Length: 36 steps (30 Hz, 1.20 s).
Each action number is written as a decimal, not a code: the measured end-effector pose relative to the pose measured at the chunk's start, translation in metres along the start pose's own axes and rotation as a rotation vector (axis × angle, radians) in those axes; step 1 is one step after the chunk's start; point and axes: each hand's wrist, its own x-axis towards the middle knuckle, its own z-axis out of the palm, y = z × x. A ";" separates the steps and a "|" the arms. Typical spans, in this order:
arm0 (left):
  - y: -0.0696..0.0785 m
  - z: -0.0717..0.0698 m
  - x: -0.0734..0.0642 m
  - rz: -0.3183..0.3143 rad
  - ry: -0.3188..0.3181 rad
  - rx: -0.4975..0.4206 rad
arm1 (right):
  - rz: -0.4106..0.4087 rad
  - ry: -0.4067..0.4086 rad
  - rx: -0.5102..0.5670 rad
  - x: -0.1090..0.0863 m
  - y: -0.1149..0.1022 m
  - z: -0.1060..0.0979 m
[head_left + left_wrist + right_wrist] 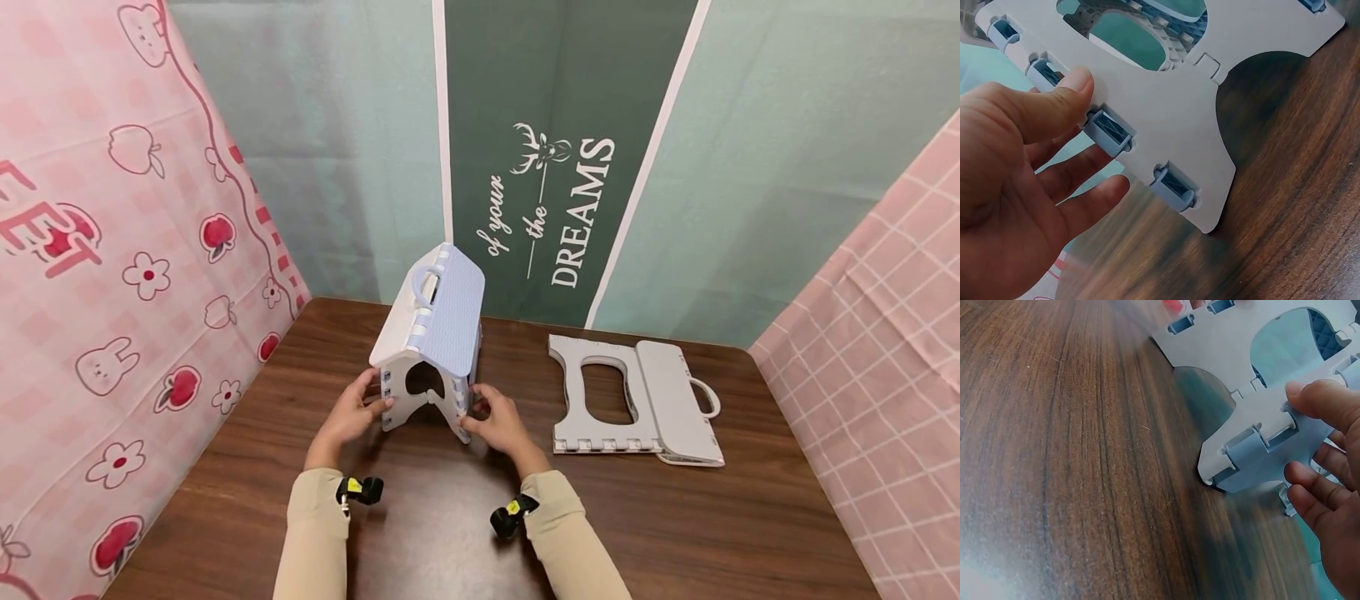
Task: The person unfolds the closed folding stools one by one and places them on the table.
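A blue and white folding stool (453, 317) stands partly unfolded near the back of the table. Its seat is peaked like a roof, with a carry handle (422, 286) at the ridge, and the hinged front panel (1166, 106) is bent at its middle. At the stool's left front edge, my left hand (348, 414) pinches the hinged leg, thumb on the front face and fingers behind. The opposite front edge is held by my right hand (504, 423); in the right wrist view its thumb lies on the hinge side (1272, 434). Some fingertips are hidden behind the panels.
To the right, a second folding stool (678, 400), white and folded flat, lies on the wooden table (435, 533). Green printed fabric (360, 150) hangs along the back edge. Pink fabric (172, 317) borders the left side, and pink checked fabric (885, 333) the right.
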 end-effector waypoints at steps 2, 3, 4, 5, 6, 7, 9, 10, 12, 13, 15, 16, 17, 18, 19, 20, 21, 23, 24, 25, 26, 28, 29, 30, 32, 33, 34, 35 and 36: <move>0.000 -0.001 0.001 0.006 0.002 0.009 | 0.005 -0.003 0.000 0.001 0.001 0.000; 0.000 -0.001 0.001 0.013 0.001 0.016 | 0.006 -0.004 -0.001 0.001 0.001 0.000; -0.001 -0.002 0.001 0.013 0.003 0.019 | 0.007 -0.004 -0.003 0.001 0.002 0.000; -0.001 -0.003 0.001 0.018 0.003 0.026 | 0.006 -0.004 -0.004 0.002 0.002 0.000; -0.002 -0.003 0.001 0.022 0.007 0.026 | 0.004 -0.005 -0.001 0.002 0.002 0.000; -0.002 -0.004 0.001 0.031 0.005 0.028 | 0.006 -0.006 0.001 0.002 0.002 0.000; -0.003 -0.006 0.002 0.057 0.007 0.032 | 0.005 -0.008 0.008 0.003 0.002 0.000; -0.003 -0.007 0.002 0.069 0.007 0.030 | 0.009 -0.008 0.010 0.003 0.002 0.000; -0.003 -0.009 0.003 0.109 0.010 0.033 | 0.023 -0.011 0.016 0.004 0.002 0.000; -0.002 -0.010 0.003 0.120 0.008 0.039 | 0.029 -0.011 0.018 0.005 0.002 0.000; -0.001 -0.012 0.004 0.123 0.000 0.049 | 0.038 -0.009 0.021 0.006 0.002 0.000; -0.001 -0.013 0.005 0.108 -0.002 0.052 | 0.042 -0.008 0.021 0.006 0.003 0.000; 0.001 -0.014 0.005 0.087 -0.004 0.059 | 0.042 -0.008 0.025 0.007 0.003 0.000; 0.001 -0.015 0.006 0.067 -0.008 0.066 | 0.039 -0.008 0.026 0.007 0.003 0.000; 0.001 -0.016 0.007 0.035 -0.017 0.075 | 0.035 -0.008 0.026 0.007 0.004 0.000; 0.001 -0.016 0.007 0.014 -0.020 0.079 | 0.034 -0.009 0.026 0.008 0.004 0.001; 0.001 -0.016 0.008 -0.001 -0.022 0.083 | 0.032 -0.010 0.027 0.008 0.004 0.001; 0.001 -0.017 0.008 -0.021 -0.022 0.084 | 0.032 -0.012 0.027 0.008 0.005 0.001; 0.000 -0.017 0.009 -0.021 -0.021 0.081 | 0.035 -0.013 0.026 0.008 0.005 0.001; 0.000 -0.017 0.009 -0.022 -0.019 0.079 | 0.037 -0.013 0.024 0.008 0.005 0.002; 0.000 -0.018 0.009 -0.021 -0.014 0.075 | 0.041 -0.015 0.023 0.009 0.005 0.002; -0.001 -0.018 0.009 -0.021 -0.008 0.079 | 0.038 -0.015 0.019 0.009 0.005 0.002; -0.001 -0.019 0.009 -0.019 -0.005 0.083 | 0.036 -0.015 0.016 0.009 0.005 0.003; -0.002 -0.019 0.009 -0.019 -0.001 0.088 | 0.032 -0.016 0.010 0.010 0.005 0.003; -0.003 -0.019 0.010 -0.021 0.006 0.094 | 0.016 -0.019 0.000 0.010 0.004 0.004; -0.005 -0.019 0.010 -0.024 0.007 0.097 | 0.009 -0.019 -0.005 0.011 0.004 0.004; -0.006 -0.019 0.010 -0.025 0.009 0.097 | 0.005 -0.020 -0.011 0.011 0.004 0.005; -0.006 -0.020 0.010 -0.021 0.009 0.098 | 0.005 -0.019 -0.015 0.011 0.004 0.005; -0.007 -0.020 0.010 -0.022 0.012 0.097 | 0.003 -0.018 -0.018 0.011 0.004 0.006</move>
